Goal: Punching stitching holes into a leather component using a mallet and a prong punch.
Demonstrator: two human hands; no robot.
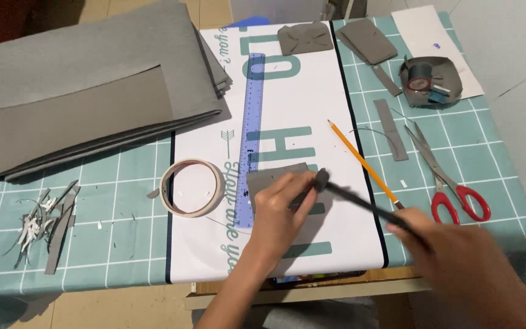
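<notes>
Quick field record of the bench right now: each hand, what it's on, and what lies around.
left hand: pressing a small grey piece flat
right hand: gripping a dark brush, tip at the grey piece
beside work: blue ruler, tape roll, pencil
right side: red scissors
far left: folded grey sheets

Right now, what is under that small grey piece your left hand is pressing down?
The small grey piece lies on the white printed sheet, its left edge over the blue ruler. The left hand covers its lower part, so what lies beneath there is hidden.
</notes>
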